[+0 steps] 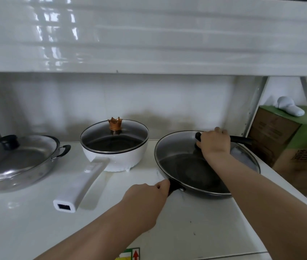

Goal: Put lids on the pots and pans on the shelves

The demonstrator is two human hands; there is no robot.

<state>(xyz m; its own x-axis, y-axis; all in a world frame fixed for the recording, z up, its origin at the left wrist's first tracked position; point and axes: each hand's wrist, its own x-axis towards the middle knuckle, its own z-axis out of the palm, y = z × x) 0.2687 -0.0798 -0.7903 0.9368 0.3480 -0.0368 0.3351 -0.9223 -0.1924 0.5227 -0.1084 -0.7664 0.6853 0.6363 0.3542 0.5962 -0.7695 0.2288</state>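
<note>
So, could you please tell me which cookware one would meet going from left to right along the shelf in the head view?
Steel wok with its lid → white pot with the crown-knobbed glass lid → black frying pan, glass lid held on it.

Red up-arrow sign (135,255); box (288,147) print unreadable

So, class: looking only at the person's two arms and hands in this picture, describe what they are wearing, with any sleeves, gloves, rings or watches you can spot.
Both arms are bare right up to the bottom edge of the picture, so no sleeves show. The left hand and the right hand wear no gloves. No watch, bracelet or band shows on either wrist, and no ring shows on the fingers in view. No markings show on either forearm.
</note>
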